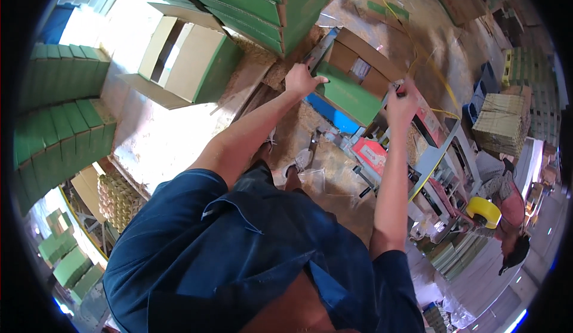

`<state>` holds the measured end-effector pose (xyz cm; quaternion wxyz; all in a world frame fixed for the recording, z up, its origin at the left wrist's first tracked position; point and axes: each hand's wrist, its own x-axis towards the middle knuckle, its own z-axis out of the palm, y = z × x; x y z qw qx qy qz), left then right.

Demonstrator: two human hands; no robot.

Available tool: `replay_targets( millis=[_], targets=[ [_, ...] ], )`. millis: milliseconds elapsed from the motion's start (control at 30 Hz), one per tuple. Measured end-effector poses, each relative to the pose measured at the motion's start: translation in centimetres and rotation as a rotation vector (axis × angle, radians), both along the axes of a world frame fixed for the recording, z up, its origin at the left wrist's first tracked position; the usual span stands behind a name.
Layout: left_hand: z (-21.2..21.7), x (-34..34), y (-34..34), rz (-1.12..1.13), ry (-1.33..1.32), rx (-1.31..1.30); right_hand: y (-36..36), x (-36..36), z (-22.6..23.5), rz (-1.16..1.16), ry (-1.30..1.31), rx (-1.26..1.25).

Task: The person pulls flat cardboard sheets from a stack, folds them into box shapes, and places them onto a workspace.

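Note:
In front of me a cardboard box (349, 93), green outside and brown inside, sits with its top flaps raised on a carton-sealing machine (371, 154) with red parts. Something pale lies inside the box, too small to make out. My left hand (302, 81) grips the box's left end, its thumb stretched over the green flap. At the right end my right hand (402, 103) is closed at the box's corner. A small dark and red piece shows by its fingers, and I cannot tell what it is. Both forearms reach forward, away from my body.
Tall stacks of green cartons (250, 2) rise ahead and at the left. An open carton (200, 55) stands on a bright surface at left. A yellow cord (412, 40) crosses the floor. At right are a yellow tape roll (483, 212), a pale bundled stack (501, 121) and another person (512, 196).

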<state>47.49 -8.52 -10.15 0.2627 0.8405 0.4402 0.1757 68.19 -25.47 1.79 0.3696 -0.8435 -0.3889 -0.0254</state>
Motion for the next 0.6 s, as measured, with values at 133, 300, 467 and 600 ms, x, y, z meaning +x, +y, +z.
replay_targets(
  millis=[133, 300, 467, 600],
  targets=[
    [3.1, 2.2, -0.1, -0.125, 0.141, -0.224, 6.6, 5.1, 0.1, 0.084, -0.049, -0.167],
    [2.4, 1.2, 0.1, -0.074, 0.129, -0.272, 9.9, -3.3, 1.3, 0.257, 0.384, -0.898],
    [2.0, 2.1, 1.1, -0.25, 0.2, -0.154, 1.3, -9.6, -7.6, 0.278, -0.133, -0.461],
    [2.0, 4.0, 0.1, -0.341, 0.284, -0.136, 0.1, -7.0, -8.5, 0.257, -0.132, -0.435]
  ],
)
